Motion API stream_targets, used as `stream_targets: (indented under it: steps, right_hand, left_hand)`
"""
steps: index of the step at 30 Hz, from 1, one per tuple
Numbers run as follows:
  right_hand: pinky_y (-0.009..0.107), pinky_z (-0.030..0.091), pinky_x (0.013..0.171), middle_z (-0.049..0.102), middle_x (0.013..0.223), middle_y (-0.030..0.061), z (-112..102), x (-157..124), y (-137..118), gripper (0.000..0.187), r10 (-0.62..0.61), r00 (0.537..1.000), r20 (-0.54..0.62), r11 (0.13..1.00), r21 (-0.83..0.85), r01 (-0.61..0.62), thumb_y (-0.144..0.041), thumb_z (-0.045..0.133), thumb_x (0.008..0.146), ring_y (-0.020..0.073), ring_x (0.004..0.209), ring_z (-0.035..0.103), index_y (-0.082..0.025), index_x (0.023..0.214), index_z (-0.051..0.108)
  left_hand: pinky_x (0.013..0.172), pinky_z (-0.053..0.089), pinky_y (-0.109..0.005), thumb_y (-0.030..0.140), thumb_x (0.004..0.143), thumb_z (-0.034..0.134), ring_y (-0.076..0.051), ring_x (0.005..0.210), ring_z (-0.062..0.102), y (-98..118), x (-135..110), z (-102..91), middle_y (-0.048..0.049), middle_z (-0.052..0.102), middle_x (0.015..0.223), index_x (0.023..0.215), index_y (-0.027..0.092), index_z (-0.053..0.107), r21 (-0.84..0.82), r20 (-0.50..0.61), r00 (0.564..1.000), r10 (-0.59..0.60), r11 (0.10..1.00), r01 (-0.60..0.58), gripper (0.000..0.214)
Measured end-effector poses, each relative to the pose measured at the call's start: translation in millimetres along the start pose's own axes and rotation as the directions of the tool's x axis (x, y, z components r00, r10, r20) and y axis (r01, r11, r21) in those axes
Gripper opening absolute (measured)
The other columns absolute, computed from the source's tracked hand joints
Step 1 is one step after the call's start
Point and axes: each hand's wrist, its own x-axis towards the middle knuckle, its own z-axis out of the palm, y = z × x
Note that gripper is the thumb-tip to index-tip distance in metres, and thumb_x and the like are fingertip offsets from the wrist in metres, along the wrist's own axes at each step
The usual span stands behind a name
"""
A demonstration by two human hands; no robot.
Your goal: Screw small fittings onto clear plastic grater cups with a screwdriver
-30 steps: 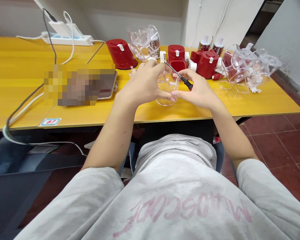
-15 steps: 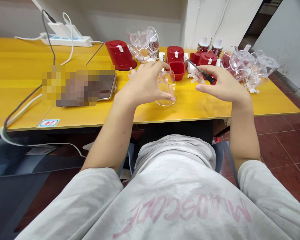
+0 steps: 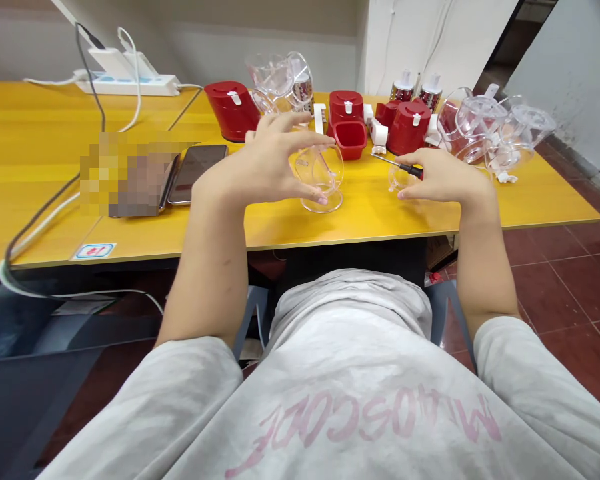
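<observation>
My left hand (image 3: 267,163) holds a clear plastic cup-like part (image 3: 325,170), thumb at its near side and fingers over its top. The part's round rim is at the bottom, close to the yellow tabletop. In my right hand (image 3: 445,175) is a small screwdriver (image 3: 411,170) with a black and red handle, its thin shaft pointing left. A smaller clear plastic piece (image 3: 396,179) shows under the screwdriver, at my right fingertips; whether the fingers grip it too is hard to tell. The two hands are apart.
Behind my hands stand red plastic housings (image 3: 233,113), a red tray-like part (image 3: 351,139), metal grater drums (image 3: 403,88) and clear plastic parts (image 3: 485,123). At left lie a phone (image 3: 199,173), a power strip (image 3: 130,83) and cables. The table's edge (image 3: 360,238) is near me.
My left hand has shifted left and the clear part in it has turned. The screwdriver lies flatter, and the small clear piece by my right hand sits differently.
</observation>
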Motion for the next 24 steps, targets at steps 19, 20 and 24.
stream_targets:
  steps: [19,20,24]
  right_hand:
    - [0.060,0.073,0.125,0.097,0.149,0.0151,16,13,5,0.048,0.063,0.998,0.025,0.997,-0.033,-0.062,-0.038,0.107,0.089,0.0489,0.143,0.090,-0.024,0.133,0.098]
    - [0.060,0.073,0.125,0.097,0.147,0.0146,16,13,5,0.047,0.056,0.998,0.022,0.998,-0.014,-0.055,-0.039,0.107,0.088,0.0483,0.141,0.090,-0.025,0.131,0.097]
    - [0.066,0.069,0.133,0.096,0.147,0.0113,12,7,3,0.045,-0.005,0.999,-0.052,0.991,0.136,0.012,-0.049,0.104,0.089,0.0461,0.140,0.089,-0.029,0.129,0.094]
  left_hand:
    - [0.163,0.030,-0.073,0.102,0.079,0.091,-0.047,0.197,0.040,-13,7,6.5,0.0033,0.055,0.205,0.189,0.051,0.068,-0.088,-0.014,1.000,-0.024,0.996,0.022,0.123]
    - [0.162,0.030,-0.074,0.104,0.080,0.089,-0.047,0.197,0.039,-12,7,7.8,0.0029,0.055,0.206,0.190,0.050,0.066,-0.083,-0.020,0.999,-0.026,0.996,0.024,0.125]
    - [0.159,0.028,-0.080,0.111,0.082,0.081,-0.047,0.196,0.038,1,11,18.7,-0.0024,0.053,0.207,0.198,0.041,0.056,-0.077,-0.049,0.998,-0.044,0.996,0.041,0.137]
